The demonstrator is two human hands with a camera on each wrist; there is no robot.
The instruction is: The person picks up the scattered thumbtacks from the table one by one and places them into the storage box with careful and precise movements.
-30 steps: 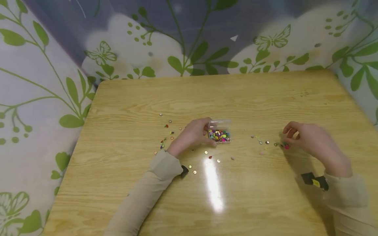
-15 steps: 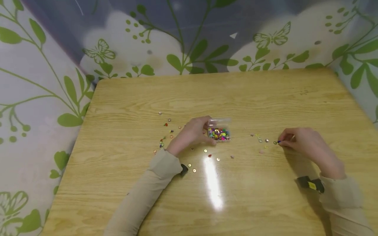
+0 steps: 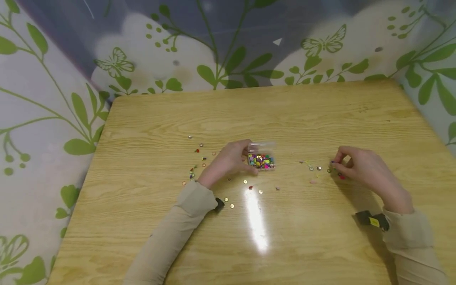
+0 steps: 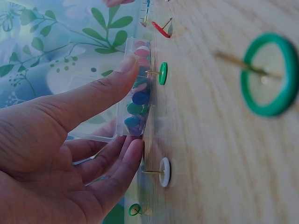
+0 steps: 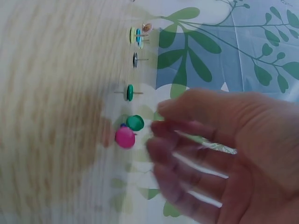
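Observation:
My left hand (image 3: 229, 160) holds a small clear plastic box (image 3: 261, 147) from its left side, thumb along the near wall and fingers behind. Its lid stands up at the back, and multicoloured thumbtacks (image 3: 261, 161) fill it; the left wrist view shows them through the clear wall (image 4: 135, 95). Over at the right, my right hand (image 3: 370, 170) pinches a small dark blue thumbtack (image 3: 333, 161) at the tips of thumb and forefinger. Just under those fingertips sits a pink thumbtack (image 3: 342, 177). In the right wrist view a green thumbtack (image 5: 135, 122) overlaps the pink one.
Loose thumbtacks lie left of the box, such as a red one (image 3: 197, 151), and several in front, like a brass-coloured one (image 3: 245, 182). More, including a silver one (image 3: 319, 168), lie between box and right hand. Patterned walls (image 3: 171, 59) border the wooden table (image 3: 285, 237).
My right hand has moved left and down to the loose thumbtacks, then risen slightly with a blue one at its fingertips. My left hand has kept its grip on the box.

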